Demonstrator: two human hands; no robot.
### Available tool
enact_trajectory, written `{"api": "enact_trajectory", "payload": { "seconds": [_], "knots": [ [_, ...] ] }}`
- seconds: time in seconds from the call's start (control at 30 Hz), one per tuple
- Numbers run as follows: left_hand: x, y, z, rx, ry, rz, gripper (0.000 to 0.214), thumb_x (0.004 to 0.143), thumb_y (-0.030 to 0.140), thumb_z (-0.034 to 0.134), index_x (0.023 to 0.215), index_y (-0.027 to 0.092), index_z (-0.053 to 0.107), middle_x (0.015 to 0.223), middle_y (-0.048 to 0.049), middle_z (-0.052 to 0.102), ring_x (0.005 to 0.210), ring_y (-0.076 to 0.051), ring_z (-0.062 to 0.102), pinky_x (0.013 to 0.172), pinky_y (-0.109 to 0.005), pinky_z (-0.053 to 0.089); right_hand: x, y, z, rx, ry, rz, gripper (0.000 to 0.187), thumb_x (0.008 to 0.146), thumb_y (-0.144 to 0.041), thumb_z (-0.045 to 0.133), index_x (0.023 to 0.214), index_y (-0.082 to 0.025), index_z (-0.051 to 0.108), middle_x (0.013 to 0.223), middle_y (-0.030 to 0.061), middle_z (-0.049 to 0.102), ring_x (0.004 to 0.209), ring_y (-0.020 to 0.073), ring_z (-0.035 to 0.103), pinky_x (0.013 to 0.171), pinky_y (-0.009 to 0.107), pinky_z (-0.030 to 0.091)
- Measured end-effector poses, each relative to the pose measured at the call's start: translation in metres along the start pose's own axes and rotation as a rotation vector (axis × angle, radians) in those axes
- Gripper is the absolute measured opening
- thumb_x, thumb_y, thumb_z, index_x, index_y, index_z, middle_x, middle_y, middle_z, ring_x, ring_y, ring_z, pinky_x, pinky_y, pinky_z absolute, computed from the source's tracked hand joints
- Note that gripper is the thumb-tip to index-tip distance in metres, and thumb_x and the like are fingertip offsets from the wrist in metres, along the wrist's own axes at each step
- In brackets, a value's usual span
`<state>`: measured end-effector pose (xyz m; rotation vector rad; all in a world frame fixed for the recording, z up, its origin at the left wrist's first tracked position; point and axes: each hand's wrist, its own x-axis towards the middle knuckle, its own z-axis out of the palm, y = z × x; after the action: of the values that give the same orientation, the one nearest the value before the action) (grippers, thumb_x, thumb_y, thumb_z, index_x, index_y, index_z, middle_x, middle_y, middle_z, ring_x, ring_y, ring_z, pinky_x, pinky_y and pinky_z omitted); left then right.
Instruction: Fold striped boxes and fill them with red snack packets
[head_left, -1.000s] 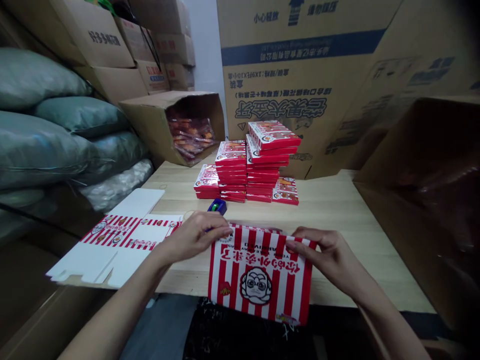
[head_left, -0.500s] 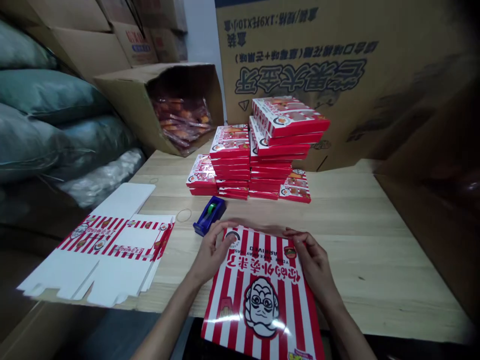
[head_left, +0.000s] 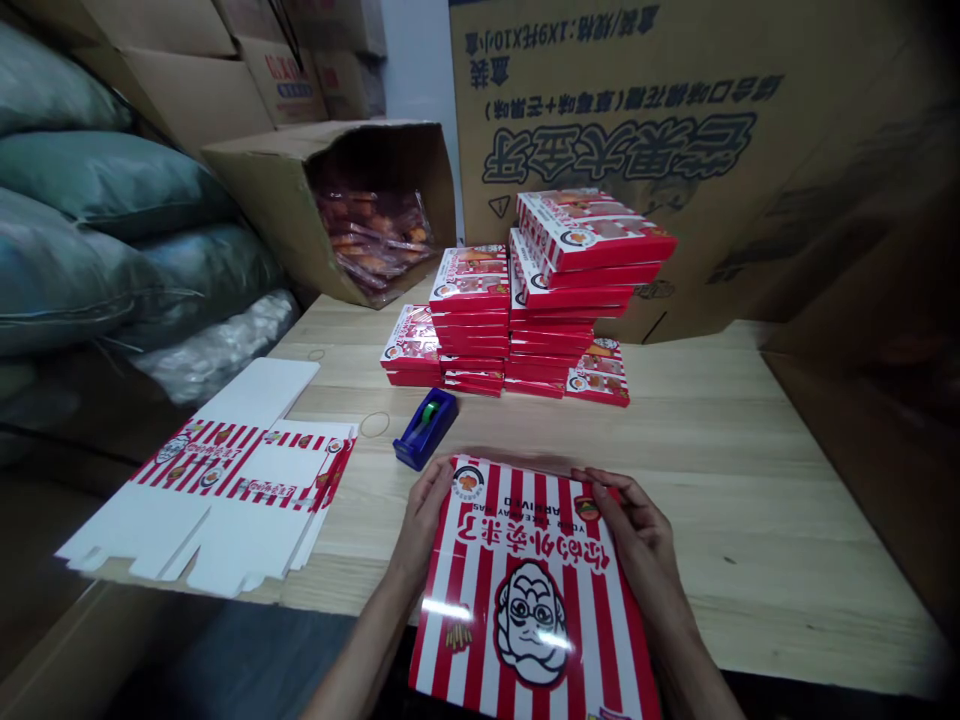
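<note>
Between both hands is a flat red-and-white striped carton [head_left: 480, 560] with a cartoon face and black and red lettering, upside down to me. My left hand [head_left: 426, 515] grips its far left edge, the fingers partly hidden behind it. At the far right corner, my right hand [head_left: 637, 530] has its thumb on top and fingers curled round the edge. The carton's near end hangs over the table's front edge, cut off by the frame. A blue tape dispenser [head_left: 425, 428] with green tape stands just beyond my left hand.
Filled striped boxes [head_left: 469, 280] stand in uneven stacks at the back. Unfolded carton blanks [head_left: 247, 490] lie at the left, beside a rubber band [head_left: 375, 424]. An open cardboard box [head_left: 262, 165] holds wrapped packets [head_left: 375, 235]. Large sacks [head_left: 112, 185] are piled left; a big cardboard carton [head_left: 600, 90] walls the back.
My left thumb has come off the carton's printed face toward its left edge. My right hand has closed further round the right side. The view has shifted slightly left.
</note>
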<state>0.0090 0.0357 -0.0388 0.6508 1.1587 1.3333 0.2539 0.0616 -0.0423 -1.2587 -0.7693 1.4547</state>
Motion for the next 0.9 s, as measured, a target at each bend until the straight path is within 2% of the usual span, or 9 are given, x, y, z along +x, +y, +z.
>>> {"api": "enact_trajectory", "payload": {
  "seconds": [0.07, 0.17, 0.2, 0.37, 0.57, 0.63, 0.73, 0.83, 0.9],
  "knots": [
    [-0.004, -0.001, -0.002, -0.004, -0.004, -0.014, 0.043, 0.088, 0.054, 0.076, 0.112, 0.019, 0.068, 0.097, -0.0051, 0.077, 0.075, -0.019, 0.07, 0.069, -0.028, 0.054, -0.003, 0.0, 0.0, -0.008, -0.025, 0.029, 0.052, 0.072, -0.052, 0.091, 0.113, -0.026, 0.073, 0.107, 0.0087, 0.081, 0.069, 0.0238, 0.077, 0.047, 0.027, 0.056],
    [-0.007, -0.001, -0.005, 0.008, 0.01, 0.045, 0.049, 0.085, 0.045, 0.081, 0.128, 0.025, 0.065, 0.127, -0.0078, 0.072, 0.091, -0.02, 0.072, 0.075, -0.027, 0.056, -0.009, -0.001, 0.001, -0.006, -0.034, 0.052, 0.052, 0.07, -0.05, 0.093, 0.111, -0.026, 0.073, 0.097, 0.0078, 0.082, 0.068, 0.025, 0.077, 0.047, 0.027, 0.056],
    [-0.008, 0.0, -0.006, 0.021, 0.019, 0.055, 0.052, 0.085, 0.044, 0.081, 0.13, 0.025, 0.065, 0.131, -0.0081, 0.071, 0.093, -0.021, 0.072, 0.075, -0.027, 0.056, -0.01, -0.002, 0.001, -0.003, -0.031, 0.053, 0.051, 0.069, -0.05, 0.093, 0.11, -0.026, 0.073, 0.096, 0.0075, 0.082, 0.067, 0.025, 0.077, 0.047, 0.028, 0.056],
    [-0.012, 0.002, -0.005, 0.078, 0.029, 0.039, 0.036, 0.087, 0.048, 0.076, 0.11, 0.02, 0.074, 0.131, -0.0095, 0.07, 0.085, -0.02, 0.071, 0.07, -0.027, 0.054, -0.009, -0.001, 0.001, -0.01, -0.02, 0.061, 0.046, 0.071, -0.051, 0.092, 0.103, -0.024, 0.074, 0.088, 0.0071, 0.082, 0.061, 0.0224, 0.074, 0.05, 0.029, 0.059],
    [-0.01, -0.002, -0.007, 0.133, 0.055, 0.095, 0.032, 0.089, 0.048, 0.075, 0.105, 0.02, 0.074, 0.142, -0.0091, 0.062, 0.091, -0.02, 0.069, 0.072, -0.026, 0.052, -0.006, -0.002, 0.003, -0.01, -0.02, 0.093, 0.045, 0.07, -0.053, 0.092, 0.101, -0.024, 0.074, 0.082, 0.0059, 0.081, 0.058, 0.0215, 0.073, 0.049, 0.028, 0.058],
    [-0.01, -0.004, -0.008, 0.21, 0.079, 0.153, 0.03, 0.091, 0.048, 0.073, 0.104, 0.021, 0.075, 0.14, -0.0092, 0.063, 0.106, -0.024, 0.068, 0.08, -0.028, 0.053, -0.006, -0.003, 0.004, -0.016, -0.016, 0.106, 0.044, 0.072, -0.053, 0.091, 0.1, -0.024, 0.074, 0.077, 0.0052, 0.08, 0.055, 0.0209, 0.072, 0.049, 0.029, 0.058],
    [-0.012, -0.005, -0.01, 0.343, 0.136, 0.296, 0.026, 0.094, 0.044, 0.07, 0.106, 0.022, 0.077, 0.133, -0.0092, 0.066, 0.127, -0.028, 0.061, 0.103, -0.032, 0.047, -0.005, -0.003, 0.004, -0.028, -0.013, 0.104, 0.043, 0.071, -0.052, 0.091, 0.099, -0.024, 0.074, 0.074, 0.0042, 0.079, 0.052, 0.0191, 0.07, 0.049, 0.028, 0.058],
    [-0.014, -0.003, -0.01, 0.425, 0.178, 0.409, 0.026, 0.093, 0.041, 0.072, 0.111, 0.023, 0.077, 0.132, -0.009, 0.067, 0.13, -0.028, 0.059, 0.112, -0.037, 0.043, -0.004, -0.003, 0.005, -0.042, 0.004, 0.091, 0.044, 0.069, -0.052, 0.092, 0.098, -0.023, 0.075, 0.073, 0.0045, 0.078, 0.052, 0.0188, 0.07, 0.047, 0.026, 0.056],
    [-0.015, -0.003, -0.01, 0.437, 0.171, 0.41, 0.029, 0.093, 0.042, 0.072, 0.115, 0.024, 0.077, 0.128, -0.0091, 0.069, 0.126, -0.029, 0.061, 0.11, -0.039, 0.045, -0.004, -0.004, 0.005, -0.044, 0.012, 0.091, 0.045, 0.068, -0.052, 0.093, 0.097, -0.023, 0.075, 0.073, 0.0043, 0.078, 0.052, 0.0191, 0.07, 0.048, 0.027, 0.056]
  ]
}}
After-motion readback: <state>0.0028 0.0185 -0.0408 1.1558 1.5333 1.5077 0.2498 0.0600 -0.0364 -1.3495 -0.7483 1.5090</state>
